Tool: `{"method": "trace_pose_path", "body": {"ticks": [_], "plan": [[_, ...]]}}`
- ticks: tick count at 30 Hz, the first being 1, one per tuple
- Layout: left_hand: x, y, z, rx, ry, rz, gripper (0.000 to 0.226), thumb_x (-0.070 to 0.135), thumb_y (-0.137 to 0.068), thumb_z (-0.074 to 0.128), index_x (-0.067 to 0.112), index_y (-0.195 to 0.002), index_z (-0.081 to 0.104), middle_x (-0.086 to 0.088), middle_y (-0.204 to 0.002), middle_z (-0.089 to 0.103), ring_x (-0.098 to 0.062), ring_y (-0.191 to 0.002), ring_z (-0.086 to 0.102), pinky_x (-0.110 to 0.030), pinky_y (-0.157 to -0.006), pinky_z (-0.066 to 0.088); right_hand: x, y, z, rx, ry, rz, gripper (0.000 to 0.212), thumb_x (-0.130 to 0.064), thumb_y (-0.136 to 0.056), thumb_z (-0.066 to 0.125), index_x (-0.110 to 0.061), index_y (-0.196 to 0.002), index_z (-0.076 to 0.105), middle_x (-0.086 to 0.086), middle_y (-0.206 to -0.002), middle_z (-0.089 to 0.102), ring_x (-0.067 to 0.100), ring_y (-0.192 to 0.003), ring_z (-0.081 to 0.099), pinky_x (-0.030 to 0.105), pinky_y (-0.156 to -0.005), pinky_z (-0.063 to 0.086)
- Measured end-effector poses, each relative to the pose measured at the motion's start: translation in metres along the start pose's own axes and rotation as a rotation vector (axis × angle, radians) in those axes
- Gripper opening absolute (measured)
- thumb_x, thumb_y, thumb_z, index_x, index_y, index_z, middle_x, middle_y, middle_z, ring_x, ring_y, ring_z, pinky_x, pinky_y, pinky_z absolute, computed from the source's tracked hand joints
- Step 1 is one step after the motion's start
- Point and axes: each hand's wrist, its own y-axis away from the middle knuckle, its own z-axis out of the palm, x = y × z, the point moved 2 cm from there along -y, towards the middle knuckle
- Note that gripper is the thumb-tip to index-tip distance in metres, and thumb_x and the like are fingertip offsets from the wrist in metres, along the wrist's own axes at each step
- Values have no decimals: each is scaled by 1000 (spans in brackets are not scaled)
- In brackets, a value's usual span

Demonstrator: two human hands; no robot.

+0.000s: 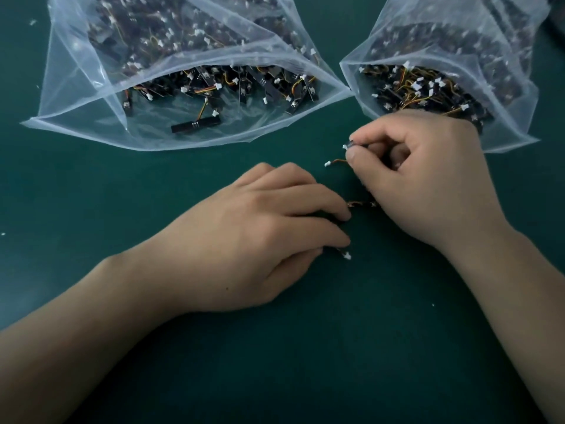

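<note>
Head view: the right hand (428, 179) is held just above the green mat (305, 347), in front of the mouth of the right bag (519, 117). Its fingers are curled in tightly, and a small black module (351, 144) is pinched between the thumb and forefinger tips. A thin orange lead ending in a white connector (327, 163) sticks out to the left just below that pinch.

The left hand (260, 234) is laid palm down on the mat, close beside the right hand. Its fingers are bent down over a second module (347, 256), which is pressed beneath the fingertips. Only the end of a lead with a white plug is seen past the fingertips; the body is hidden. A short stretch of twisted wire (357, 204) is seen in the narrow gap between the two hands.

Two clear zip bags are laid open at the far side of the mat, mouths facing the person. The left bag (79, 117) and the right bag are both filled with black modules, coloured leads and white plugs. One loose module (195, 124) is seen lying apart near the mouth of the left bag.
</note>
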Motion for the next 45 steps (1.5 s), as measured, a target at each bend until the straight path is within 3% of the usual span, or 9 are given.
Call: {"method": "trace_pose_path", "body": {"ticks": [4,9,12,15,19,29,35,40,45], "plan": [[-8,2,-4,80,-21,-105,20,19,-102,63,23,-115,77,5,-126,66,-24,-107,59,-46,-91,48,2,3,-7,-8,87,18,9,-29,-93,71,-24,-96,78,-12,-76,64,2,-66,56,29,-65,50],[-9,3,-10,173,59,-255,38,42,-102,62,20,-132,68,2,-126,61,-23,-112,60,-44,-99,49,-12,13,-3,-77,148,-9,20,-38,-91,64,-30,-106,75,-13,-71,60,-1,-66,55,29,-61,42],[-16,12,-27,248,174,-315,35,24,-92,55,16,-124,68,1,-108,59,-21,-100,58,-38,-87,47,-16,13,-4,-159,99,-37,29,-46,-95,62,-30,-117,72,-12,-74,60,1,-66,54,31,-61,45],[-27,18,-34,107,224,-324,56,5,-64,50,18,-116,67,6,-100,54,-10,-89,53,-30,-75,41,-11,12,-18,-360,57,-95,55,-67,-93,55,-33,-137,61,-14,-83,54,4,-71,53,31,-61,40],[-32,17,-31,-16,258,-307,66,1,-60,51,19,-121,68,8,-115,60,-10,-103,58,-28,-86,46,-10,12,-27,-557,87,-128,95,-89,-73,59,-39,-152,43,-21,-88,48,-1,-76,51,28,-64,39],[-29,15,-22,53,195,-260,46,11,-83,61,20,-127,69,6,-118,62,-15,-105,62,-39,-92,51,-27,15,-15,-428,105,-118,85,-84,-81,52,-38,-152,45,-24,-89,51,-15,-78,50,19,-64,36],[-30,16,-21,37,122,-244,46,16,-85,63,20,-130,72,5,-119,61,-15,-106,61,-41,-96,50,-35,14,-19,-400,239,-67,119,-106,-65,38,-30,-156,37,-25,-77,40,1,-64,42,31,-59,35],[-30,17,-22,42,129,-227,42,16,-89,64,24,-129,74,4,-118,61,-16,-102,60,-43,-92,50,-36,13,-16,-407,304,-31,112,-102,-69,37,-34,-158,34,-23,-79,43,-6,-68,43,33,-62,36],[-29,16,-20,60,109,-266,50,21,-88,64,20,-139,66,5,-126,60,-18,-111,63,-46,-97,51,-49,19,-14,-386,407,-67,144,-115,-48,33,-26,-162,28,-24,-86,48,16,-77,55,34,-64,39]]}}
